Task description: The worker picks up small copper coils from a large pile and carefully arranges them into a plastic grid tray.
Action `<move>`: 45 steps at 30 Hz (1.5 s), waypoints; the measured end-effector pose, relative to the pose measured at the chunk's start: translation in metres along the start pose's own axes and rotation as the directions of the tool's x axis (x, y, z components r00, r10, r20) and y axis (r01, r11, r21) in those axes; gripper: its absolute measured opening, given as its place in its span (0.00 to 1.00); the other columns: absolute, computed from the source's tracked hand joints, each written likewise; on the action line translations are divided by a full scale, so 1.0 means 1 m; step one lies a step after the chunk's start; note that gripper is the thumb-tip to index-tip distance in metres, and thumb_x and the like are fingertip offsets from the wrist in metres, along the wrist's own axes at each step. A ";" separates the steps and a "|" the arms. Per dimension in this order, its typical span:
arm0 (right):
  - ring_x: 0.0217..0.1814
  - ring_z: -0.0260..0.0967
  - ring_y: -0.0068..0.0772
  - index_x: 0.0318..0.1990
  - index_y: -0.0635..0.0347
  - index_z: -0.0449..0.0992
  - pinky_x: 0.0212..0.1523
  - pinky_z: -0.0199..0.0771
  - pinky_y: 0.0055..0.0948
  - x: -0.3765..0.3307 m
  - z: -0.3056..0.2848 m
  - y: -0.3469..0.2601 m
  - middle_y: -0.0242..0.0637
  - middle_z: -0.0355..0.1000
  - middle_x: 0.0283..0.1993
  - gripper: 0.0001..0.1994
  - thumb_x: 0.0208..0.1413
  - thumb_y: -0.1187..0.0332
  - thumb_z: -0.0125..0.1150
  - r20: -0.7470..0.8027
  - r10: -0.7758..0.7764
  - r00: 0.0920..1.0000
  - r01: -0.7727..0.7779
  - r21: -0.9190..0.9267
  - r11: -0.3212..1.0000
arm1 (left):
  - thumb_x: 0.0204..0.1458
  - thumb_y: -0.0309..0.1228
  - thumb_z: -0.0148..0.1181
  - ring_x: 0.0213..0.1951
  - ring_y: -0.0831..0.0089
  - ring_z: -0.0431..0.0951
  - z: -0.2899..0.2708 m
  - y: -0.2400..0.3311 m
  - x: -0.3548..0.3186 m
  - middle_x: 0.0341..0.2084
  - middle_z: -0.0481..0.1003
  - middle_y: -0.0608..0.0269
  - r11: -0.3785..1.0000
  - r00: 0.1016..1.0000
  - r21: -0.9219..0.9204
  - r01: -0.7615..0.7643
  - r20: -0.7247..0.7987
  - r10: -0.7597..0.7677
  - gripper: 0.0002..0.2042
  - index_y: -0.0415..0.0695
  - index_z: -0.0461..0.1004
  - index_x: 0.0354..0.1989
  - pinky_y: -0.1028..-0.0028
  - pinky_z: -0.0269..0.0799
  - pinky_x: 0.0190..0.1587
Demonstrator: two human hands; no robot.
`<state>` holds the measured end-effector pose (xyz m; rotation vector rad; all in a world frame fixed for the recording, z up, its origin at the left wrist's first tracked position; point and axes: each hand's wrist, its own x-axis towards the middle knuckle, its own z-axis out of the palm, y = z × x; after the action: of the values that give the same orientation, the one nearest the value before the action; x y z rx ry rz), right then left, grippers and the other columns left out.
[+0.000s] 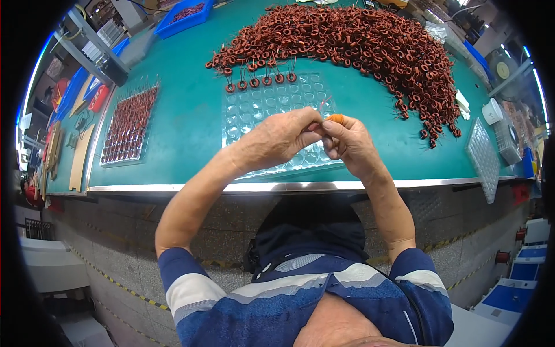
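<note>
Both hands over clear blister tray (263,107): left hand (277,139) and right hand (350,141) fingertips pinched together, held item possibly a coil, too small to tell. Coil heap (358,46) beyond tray.

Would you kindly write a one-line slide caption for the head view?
Left hand and right hand meet over a clear blister tray, beside a heap of copper-wound coils on a green table.

The clear blister tray (272,101) lies flat on the green bench, its near part under the hands; its cells are round dimples in rows, nearly all bare; only the far row carries coils (261,81), small red-brown wound rings with thin leads pointing away, set side by side.
</note>
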<state>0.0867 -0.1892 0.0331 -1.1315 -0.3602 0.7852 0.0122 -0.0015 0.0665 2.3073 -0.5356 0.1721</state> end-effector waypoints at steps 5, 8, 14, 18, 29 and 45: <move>0.18 0.62 0.16 0.33 0.65 0.77 0.19 0.60 0.17 0.004 -0.002 0.005 0.28 0.68 0.19 0.12 0.57 0.63 0.60 0.041 -0.039 0.998 0.044 -0.136 0.990 | 0.54 0.33 0.60 0.37 0.55 0.76 -0.008 0.000 -0.004 0.34 0.74 0.53 0.948 0.988 0.295 -0.121 0.123 0.088 0.13 0.41 0.65 0.42 0.63 0.72 0.37; 0.17 0.62 0.17 0.31 0.66 0.78 0.18 0.60 0.20 -0.003 0.008 0.005 0.29 0.68 0.18 0.11 0.55 0.65 0.62 -0.065 -0.241 0.968 0.194 -0.414 0.890 | 0.54 0.34 0.60 0.37 0.55 0.77 -0.001 -0.003 -0.004 0.33 0.73 0.52 0.910 0.990 0.393 -0.134 0.093 0.106 0.14 0.40 0.64 0.40 0.62 0.73 0.35; 0.17 0.61 0.15 0.29 0.66 0.78 0.18 0.58 0.19 -0.010 0.021 0.004 0.28 0.68 0.17 0.09 0.56 0.68 0.62 -0.116 -0.549 0.828 0.410 -0.542 0.733 | 0.59 0.33 0.57 0.27 0.71 0.75 0.022 0.004 -0.010 0.26 0.72 0.57 0.902 0.966 -0.423 0.084 -0.187 -0.178 0.15 0.36 0.62 0.44 0.73 0.71 0.30; 0.18 0.61 0.13 0.30 0.65 0.78 0.19 0.60 0.15 -0.005 0.015 -0.001 0.27 0.70 0.19 0.10 0.57 0.66 0.62 -0.099 -0.413 0.905 0.357 -0.349 0.866 | 0.63 0.32 0.49 0.27 0.77 0.72 0.049 -0.008 -0.011 0.29 0.70 0.61 0.639 0.956 -0.763 -0.098 -0.250 -0.153 0.13 0.37 0.59 0.49 0.77 0.70 0.31; 0.42 0.72 0.23 0.49 0.66 0.74 0.46 0.73 0.23 0.009 0.018 0.012 0.37 0.76 0.41 0.18 0.54 0.66 0.67 -0.103 -0.428 0.898 0.405 -0.187 0.895 | 0.66 0.37 0.44 0.27 0.79 0.71 0.051 -0.005 -0.007 0.25 0.70 0.65 0.524 0.939 -0.851 -0.031 -0.204 -0.275 0.17 0.34 0.65 0.53 0.78 0.69 0.33; 0.36 0.71 0.20 0.43 0.64 0.75 0.40 0.72 0.22 0.009 0.025 0.014 0.34 0.76 0.35 0.10 0.54 0.73 0.65 -0.115 -0.449 0.886 0.430 -0.153 0.890 | 0.64 0.33 0.47 0.25 0.79 0.71 0.057 -0.014 -0.006 0.23 0.71 0.66 0.477 0.902 -0.876 -0.072 -0.262 -0.344 0.11 0.38 0.68 0.45 0.79 0.69 0.30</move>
<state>0.0719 -0.1638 0.0295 -1.1581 -0.5251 0.2772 0.0112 -0.0308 0.0154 1.2078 -0.1233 0.2257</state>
